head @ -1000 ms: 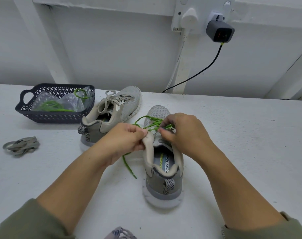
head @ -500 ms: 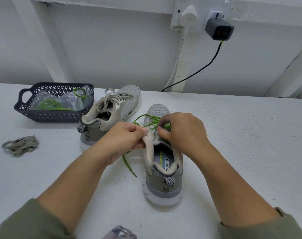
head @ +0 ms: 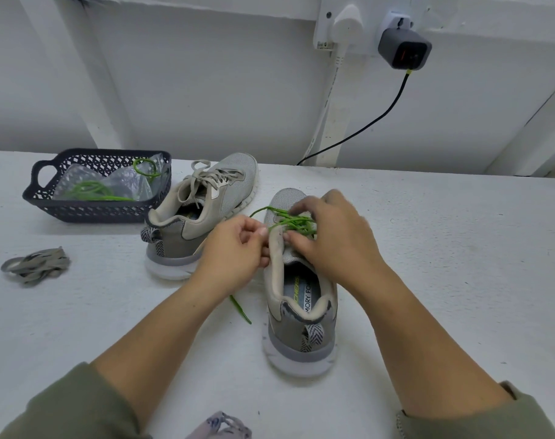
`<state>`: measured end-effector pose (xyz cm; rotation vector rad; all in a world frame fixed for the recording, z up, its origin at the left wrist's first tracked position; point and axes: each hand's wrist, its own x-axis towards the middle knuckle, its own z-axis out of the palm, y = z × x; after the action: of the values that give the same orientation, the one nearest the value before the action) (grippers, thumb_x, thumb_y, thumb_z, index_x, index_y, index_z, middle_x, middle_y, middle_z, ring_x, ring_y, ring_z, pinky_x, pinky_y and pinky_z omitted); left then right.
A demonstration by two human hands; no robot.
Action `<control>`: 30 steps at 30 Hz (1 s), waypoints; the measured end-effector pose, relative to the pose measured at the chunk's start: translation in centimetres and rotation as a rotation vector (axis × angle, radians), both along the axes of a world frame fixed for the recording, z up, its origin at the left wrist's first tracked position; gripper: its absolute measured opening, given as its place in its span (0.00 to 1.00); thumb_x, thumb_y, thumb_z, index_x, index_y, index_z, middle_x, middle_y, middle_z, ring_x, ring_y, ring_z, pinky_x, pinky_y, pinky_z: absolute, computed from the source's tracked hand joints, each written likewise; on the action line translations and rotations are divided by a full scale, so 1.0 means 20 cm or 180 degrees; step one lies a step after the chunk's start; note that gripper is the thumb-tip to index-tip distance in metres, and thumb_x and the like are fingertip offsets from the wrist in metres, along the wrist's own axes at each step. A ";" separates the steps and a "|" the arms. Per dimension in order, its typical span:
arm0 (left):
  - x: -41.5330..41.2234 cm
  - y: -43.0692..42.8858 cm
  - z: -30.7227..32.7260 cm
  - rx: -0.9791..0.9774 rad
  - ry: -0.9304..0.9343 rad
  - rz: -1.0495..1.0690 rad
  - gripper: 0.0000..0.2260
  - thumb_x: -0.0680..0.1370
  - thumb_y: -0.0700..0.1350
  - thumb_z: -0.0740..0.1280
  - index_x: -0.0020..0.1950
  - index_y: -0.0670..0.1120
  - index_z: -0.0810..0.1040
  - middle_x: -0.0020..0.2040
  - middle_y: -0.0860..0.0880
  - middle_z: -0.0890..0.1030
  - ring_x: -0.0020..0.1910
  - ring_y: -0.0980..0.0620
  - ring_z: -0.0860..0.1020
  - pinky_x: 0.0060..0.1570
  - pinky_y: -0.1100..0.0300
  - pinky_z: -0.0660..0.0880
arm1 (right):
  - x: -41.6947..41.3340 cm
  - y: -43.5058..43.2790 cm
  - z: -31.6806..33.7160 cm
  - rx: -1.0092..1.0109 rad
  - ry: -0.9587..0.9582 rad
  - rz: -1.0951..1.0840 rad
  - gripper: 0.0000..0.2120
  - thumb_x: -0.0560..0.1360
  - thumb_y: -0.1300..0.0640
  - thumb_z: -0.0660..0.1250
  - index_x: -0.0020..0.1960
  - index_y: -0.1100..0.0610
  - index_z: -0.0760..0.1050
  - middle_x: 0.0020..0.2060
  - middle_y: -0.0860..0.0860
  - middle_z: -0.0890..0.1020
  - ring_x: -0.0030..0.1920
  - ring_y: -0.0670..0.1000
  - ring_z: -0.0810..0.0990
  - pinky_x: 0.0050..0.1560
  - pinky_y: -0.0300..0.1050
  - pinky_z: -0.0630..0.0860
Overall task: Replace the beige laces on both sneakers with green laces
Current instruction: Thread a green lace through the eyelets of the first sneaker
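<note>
A grey sneaker (head: 301, 337) stands heel toward me at the table's middle, with a green lace (head: 289, 221) threaded across its eyelets and one loose end (head: 239, 308) trailing on the table to its left. My left hand (head: 235, 251) pinches the sneaker's left collar edge near the top eyelet. My right hand (head: 333, 239) lies over the tongue and pinches the green lace. A second grey sneaker (head: 203, 210) with beige laces (head: 206, 179) stands behind and to the left. A removed beige lace (head: 37, 266) lies bundled at far left.
A dark mesh basket (head: 48, 204) at back left holds a plastic bag and another green lace (head: 89, 190). A black cable (head: 365, 128) drops from a wall charger (head: 404, 50) to the table's back edge. A pale laced object (head: 220, 427) shows at the bottom edge.
My right hand has shifted forward over the lacing, its fingers blurred with motion. My left hand keeps its pinch on the collar. The sneaker has not moved.
</note>
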<state>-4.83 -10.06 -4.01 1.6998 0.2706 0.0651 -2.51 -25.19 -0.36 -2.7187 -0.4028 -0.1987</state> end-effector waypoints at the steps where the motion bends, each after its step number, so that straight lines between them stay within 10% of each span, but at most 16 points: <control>1: 0.00 -0.01 0.00 0.0145 0.0003 0.0205 0.05 0.82 0.40 0.60 0.46 0.43 0.72 0.41 0.44 0.82 0.32 0.54 0.81 0.32 0.62 0.78 | 0.00 -0.02 0.00 -0.0020 -0.0035 -0.0125 0.18 0.70 0.41 0.69 0.58 0.43 0.71 0.49 0.46 0.66 0.56 0.51 0.69 0.52 0.49 0.65; 7: -0.10 -0.02 -0.04 0.3493 0.0391 0.0110 0.09 0.79 0.38 0.59 0.59 0.41 0.66 0.57 0.41 0.75 0.55 0.41 0.76 0.44 0.57 0.65 | -0.04 -0.10 0.00 0.0355 0.0286 -0.0163 0.18 0.68 0.42 0.71 0.43 0.49 0.65 0.41 0.46 0.71 0.41 0.48 0.71 0.37 0.44 0.66; 13: -0.01 0.01 0.01 0.3587 -0.1472 -0.0202 0.03 0.76 0.42 0.68 0.45 0.43 0.80 0.41 0.46 0.79 0.43 0.42 0.75 0.38 0.53 0.70 | -0.06 -0.08 -0.03 0.0824 0.0382 -0.0222 0.10 0.70 0.49 0.70 0.41 0.53 0.70 0.33 0.47 0.76 0.37 0.47 0.74 0.34 0.42 0.69; 19: -0.08 0.03 0.01 0.3889 0.0939 -0.0605 0.03 0.75 0.39 0.62 0.43 0.45 0.68 0.49 0.45 0.76 0.46 0.46 0.72 0.41 0.58 0.68 | -0.07 -0.09 -0.04 0.0971 0.0447 -0.0417 0.10 0.70 0.50 0.69 0.40 0.55 0.72 0.34 0.47 0.76 0.37 0.47 0.75 0.34 0.43 0.71; 24: -0.03 0.00 0.04 0.3161 -0.1100 -0.0270 0.03 0.77 0.42 0.67 0.49 0.46 0.80 0.47 0.47 0.79 0.50 0.45 0.74 0.46 0.53 0.69 | -0.07 -0.08 -0.04 0.0972 0.0481 -0.0442 0.10 0.69 0.50 0.69 0.40 0.54 0.72 0.34 0.47 0.76 0.37 0.47 0.75 0.33 0.42 0.69; 30: -0.09 0.04 0.02 0.4057 0.1448 -0.0904 0.04 0.77 0.39 0.62 0.47 0.44 0.75 0.55 0.44 0.78 0.50 0.46 0.76 0.43 0.58 0.72 | -0.07 -0.08 -0.06 0.1046 0.0515 -0.0557 0.09 0.69 0.50 0.69 0.40 0.54 0.71 0.36 0.49 0.77 0.37 0.49 0.75 0.33 0.42 0.70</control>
<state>-6.68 -9.25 -3.53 3.0053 0.3482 -0.4600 -3.93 -26.69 -1.47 -2.4211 -0.0763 -0.0816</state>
